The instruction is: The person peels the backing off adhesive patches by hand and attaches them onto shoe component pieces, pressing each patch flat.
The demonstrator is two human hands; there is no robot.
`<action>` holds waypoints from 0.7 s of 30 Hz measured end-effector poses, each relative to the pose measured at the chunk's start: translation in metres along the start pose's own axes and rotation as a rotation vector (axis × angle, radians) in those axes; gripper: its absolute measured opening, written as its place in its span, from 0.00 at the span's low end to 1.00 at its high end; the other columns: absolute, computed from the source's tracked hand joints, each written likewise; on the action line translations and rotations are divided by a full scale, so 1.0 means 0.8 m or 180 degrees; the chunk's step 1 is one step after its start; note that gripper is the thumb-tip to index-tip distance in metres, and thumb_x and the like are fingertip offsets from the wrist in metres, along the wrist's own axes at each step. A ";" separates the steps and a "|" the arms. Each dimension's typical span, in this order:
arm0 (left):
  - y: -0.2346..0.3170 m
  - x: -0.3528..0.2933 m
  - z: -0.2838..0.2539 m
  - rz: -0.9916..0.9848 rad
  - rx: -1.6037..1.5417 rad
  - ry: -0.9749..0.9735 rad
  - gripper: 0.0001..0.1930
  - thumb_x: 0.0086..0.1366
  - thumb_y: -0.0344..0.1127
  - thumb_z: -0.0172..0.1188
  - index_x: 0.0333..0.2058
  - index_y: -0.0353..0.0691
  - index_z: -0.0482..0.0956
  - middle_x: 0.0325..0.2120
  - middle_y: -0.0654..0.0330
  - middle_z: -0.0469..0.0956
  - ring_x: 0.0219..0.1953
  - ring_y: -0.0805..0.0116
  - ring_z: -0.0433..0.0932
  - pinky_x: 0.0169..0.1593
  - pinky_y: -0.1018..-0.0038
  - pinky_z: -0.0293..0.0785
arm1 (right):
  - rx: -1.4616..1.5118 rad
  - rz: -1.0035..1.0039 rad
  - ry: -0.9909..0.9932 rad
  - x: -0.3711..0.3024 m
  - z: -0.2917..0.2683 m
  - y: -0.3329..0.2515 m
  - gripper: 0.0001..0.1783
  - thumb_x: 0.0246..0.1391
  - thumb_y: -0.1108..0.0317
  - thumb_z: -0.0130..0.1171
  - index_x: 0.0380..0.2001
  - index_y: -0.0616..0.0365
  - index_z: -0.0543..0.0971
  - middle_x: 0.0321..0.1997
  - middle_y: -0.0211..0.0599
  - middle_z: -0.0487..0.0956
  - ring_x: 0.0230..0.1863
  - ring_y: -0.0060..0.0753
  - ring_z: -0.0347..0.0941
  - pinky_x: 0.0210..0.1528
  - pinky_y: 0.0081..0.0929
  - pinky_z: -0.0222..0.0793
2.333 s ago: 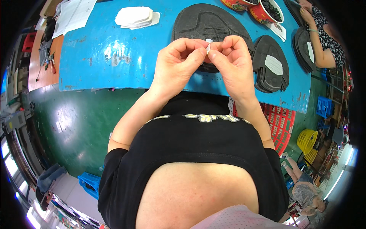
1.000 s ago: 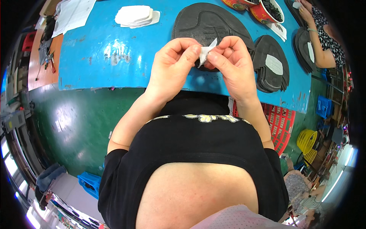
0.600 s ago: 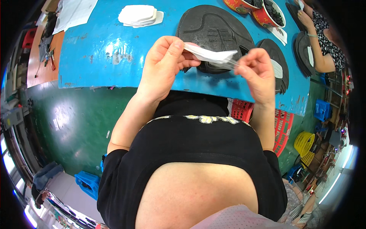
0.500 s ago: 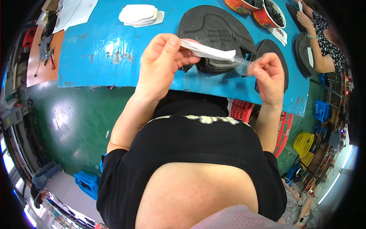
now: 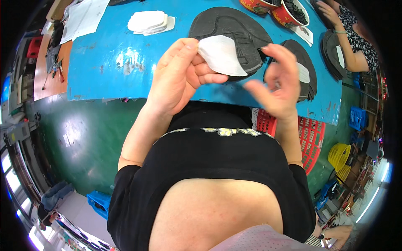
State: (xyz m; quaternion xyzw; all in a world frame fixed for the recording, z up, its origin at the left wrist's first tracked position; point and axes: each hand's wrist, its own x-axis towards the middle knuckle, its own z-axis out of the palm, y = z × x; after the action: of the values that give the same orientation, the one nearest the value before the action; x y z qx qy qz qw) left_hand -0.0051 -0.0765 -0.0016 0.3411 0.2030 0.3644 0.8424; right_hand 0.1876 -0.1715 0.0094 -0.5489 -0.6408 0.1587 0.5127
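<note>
My left hand point(image 5: 182, 69) pinches a thin white patch point(image 5: 222, 56) by its upper left edge, with the patch's broad side showing. The patch is held above a pile of black shoe-upper pieces point(image 5: 228, 27). To its right, my right hand point(image 5: 278, 83) is raised with thumb and fingers apart, slightly blurred, and I see nothing in it. Behind that hand lies a smaller pile of black pieces point(image 5: 307, 56) with a white oval patch point(image 5: 302, 74) on top. A stack of white patches point(image 5: 147, 21) rests on the blue table point(image 5: 104, 54) at the far left.
Two red patterned bowls point(image 5: 284, 16) of black scraps stand at the far right. Another person's arm point(image 5: 349, 46) is beside more black pieces point(image 5: 333, 52). Paper sheets point(image 5: 88, 21) lie far left. A red plastic basket point(image 5: 310, 138) sits below the table's near edge.
The white patch has turned from edge-on to broad side in my left hand. My right hand has come away from the clear film at the patch's end and opened; the film no longer shows.
</note>
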 end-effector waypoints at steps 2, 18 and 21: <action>-0.004 -0.001 0.007 -0.0196 -0.0295 0.0092 0.18 0.68 0.41 0.39 0.46 0.30 0.65 0.40 0.44 0.74 0.38 0.57 0.78 0.38 0.68 0.79 | -0.0588 -0.0365 -0.0013 0.005 0.023 0.000 0.28 0.36 0.72 0.67 0.46 0.56 0.73 0.46 0.38 0.73 0.34 0.26 0.74 0.30 0.17 0.68; -0.013 0.033 0.003 0.2269 0.4185 -0.0246 0.15 0.49 0.31 0.63 0.37 0.38 0.73 0.31 0.57 0.74 0.34 0.61 0.73 0.39 0.68 0.67 | 0.0880 0.1985 -0.1159 0.050 -0.022 0.018 0.07 0.50 0.66 0.55 0.28 0.57 0.74 0.17 0.15 0.65 0.18 0.05 0.53 0.18 0.08 0.45; -0.015 0.026 0.012 0.1492 0.2848 0.0139 0.11 0.61 0.35 0.55 0.25 0.33 0.75 0.15 0.60 0.71 0.18 0.77 0.66 0.23 0.77 0.63 | 0.1355 0.1970 -0.0923 0.049 -0.022 0.031 0.07 0.51 0.65 0.55 0.29 0.56 0.73 0.17 0.15 0.63 0.17 0.06 0.53 0.17 0.09 0.45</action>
State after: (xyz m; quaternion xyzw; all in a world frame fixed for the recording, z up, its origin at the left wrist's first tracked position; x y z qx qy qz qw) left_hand 0.0196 -0.0709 -0.0054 0.6974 0.2748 0.4280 0.5048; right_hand 0.2203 -0.1348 0.0169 -0.5694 -0.4637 0.5106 0.4472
